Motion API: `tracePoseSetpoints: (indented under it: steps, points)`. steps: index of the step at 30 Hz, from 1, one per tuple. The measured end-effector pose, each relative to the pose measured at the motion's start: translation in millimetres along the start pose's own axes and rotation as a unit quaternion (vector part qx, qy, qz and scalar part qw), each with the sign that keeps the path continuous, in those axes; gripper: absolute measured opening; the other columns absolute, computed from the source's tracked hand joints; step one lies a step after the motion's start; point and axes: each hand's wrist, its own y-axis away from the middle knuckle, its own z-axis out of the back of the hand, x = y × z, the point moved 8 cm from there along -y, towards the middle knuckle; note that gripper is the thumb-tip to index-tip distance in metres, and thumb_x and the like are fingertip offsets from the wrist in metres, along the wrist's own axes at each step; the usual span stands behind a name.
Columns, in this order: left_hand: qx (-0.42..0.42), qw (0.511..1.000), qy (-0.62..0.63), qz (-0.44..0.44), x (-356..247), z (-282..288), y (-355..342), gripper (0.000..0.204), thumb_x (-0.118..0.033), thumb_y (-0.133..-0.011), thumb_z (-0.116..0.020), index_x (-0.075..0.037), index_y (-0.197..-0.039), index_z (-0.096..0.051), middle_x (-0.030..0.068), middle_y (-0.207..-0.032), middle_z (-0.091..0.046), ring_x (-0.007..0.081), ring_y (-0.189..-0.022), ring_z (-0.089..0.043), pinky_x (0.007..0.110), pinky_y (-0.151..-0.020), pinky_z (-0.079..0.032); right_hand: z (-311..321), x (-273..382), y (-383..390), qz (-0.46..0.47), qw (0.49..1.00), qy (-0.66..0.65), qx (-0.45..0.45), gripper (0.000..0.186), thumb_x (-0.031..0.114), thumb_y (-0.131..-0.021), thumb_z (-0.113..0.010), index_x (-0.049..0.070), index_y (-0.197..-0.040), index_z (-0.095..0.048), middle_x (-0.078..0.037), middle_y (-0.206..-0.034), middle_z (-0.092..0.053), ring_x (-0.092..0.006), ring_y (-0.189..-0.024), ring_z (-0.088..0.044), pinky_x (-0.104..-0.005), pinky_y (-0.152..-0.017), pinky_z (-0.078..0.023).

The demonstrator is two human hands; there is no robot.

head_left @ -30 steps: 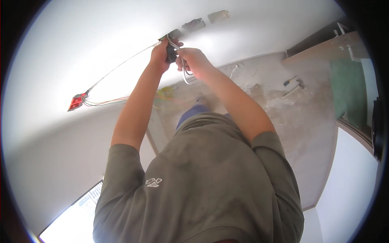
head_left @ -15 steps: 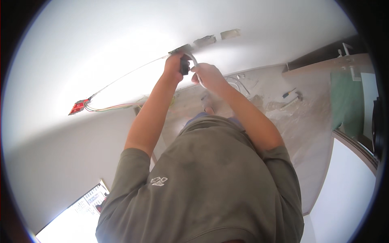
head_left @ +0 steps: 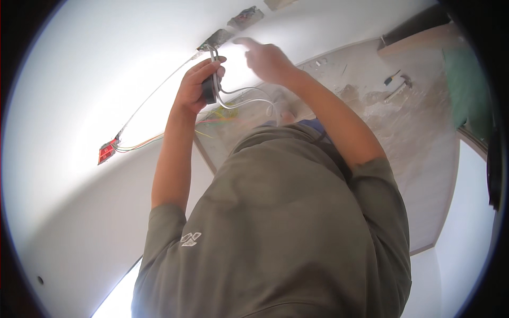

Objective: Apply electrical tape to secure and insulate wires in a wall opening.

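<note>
Head view: the left hand [head_left: 200, 85] is closed round a black block [head_left: 208, 93] and cables [head_left: 228, 107], just below a hole [head_left: 216, 39] in the wall [head_left: 132, 63]. The right hand [head_left: 269, 61], blurred, points one finger near the hole's right edge; whether it holds anything, I cannot tell.

Two pale cable strands [head_left: 228, 107], one black object [head_left: 208, 92], three wall recesses [head_left: 216, 39]

Holds the left forearm [head_left: 174, 151] extended forward, with the left hand [head_left: 195, 87] curled in a grip. Angles the right forearm [head_left: 336, 116] inward, with the right hand [head_left: 269, 62] raised apart and its index finger [head_left: 246, 42] outstretched, slightly blurred.
</note>
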Motion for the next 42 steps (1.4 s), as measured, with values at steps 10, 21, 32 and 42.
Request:
tracePoseSetpoints:
  steps: [10,21,32,42]
  points:
    - [0.035,0.995,-0.092,0.013,-15,-17,34,0.04,-0.018,-0.093,-0.058,0.003,-0.126,-0.053,0.0006,-0.08,-0.059,0.0033,-0.056,-0.046,0.019,-0.048,-0.037,-46,18,-45,-0.001,0.968,0.246,0.055,0.049,0.018,-0.094,-0.044,0.011,-0.142,-0.034,-0.016,-0.095,-0.07,-0.0301,-0.087,-0.069,-0.0427,-0.068,-0.055]
    - [-0.003,1.0,0.002,-0.025,0,0,46,0.034,-0.013,-0.092,-0.059,0.002,-0.122,-0.057,0.0022,-0.083,-0.061,0.0036,-0.055,-0.044,0.018,-0.047,-0.036,-45,25,-41,0.016,0.965,0.259,0.043,0.05,0.011,-0.085,-0.05,0.014,-0.134,-0.042,-0.018,-0.088,-0.069,-0.0343,-0.079,-0.068,-0.0466,-0.068,-0.054]
    - [0.079,0.997,0.002,-0.015,2,19,37,0.032,-0.011,-0.089,-0.062,0.004,-0.117,-0.06,0.0045,-0.083,-0.064,0.0048,-0.055,-0.047,0.019,-0.049,-0.037,-57,19,-46,0.038,0.968,0.246,0.04,0.047,0.014,-0.086,-0.049,0.017,-0.133,-0.045,-0.02,-0.084,-0.067,-0.0389,-0.079,-0.066,-0.0501,-0.069,-0.052]
    - [0.11,0.994,0.003,-0.019,5,26,28,0.032,-0.012,-0.092,-0.06,0.0,-0.122,-0.058,0.0035,-0.083,-0.064,0.0037,-0.054,-0.046,0.019,-0.048,-0.039,-45,35,-23,0.055,0.909,0.403,-0.087,0.045,0.012,-0.083,-0.052,0.013,-0.127,-0.048,-0.011,-0.067,-0.065,-0.0329,-0.06,-0.065,-0.0449,-0.055,-0.053]
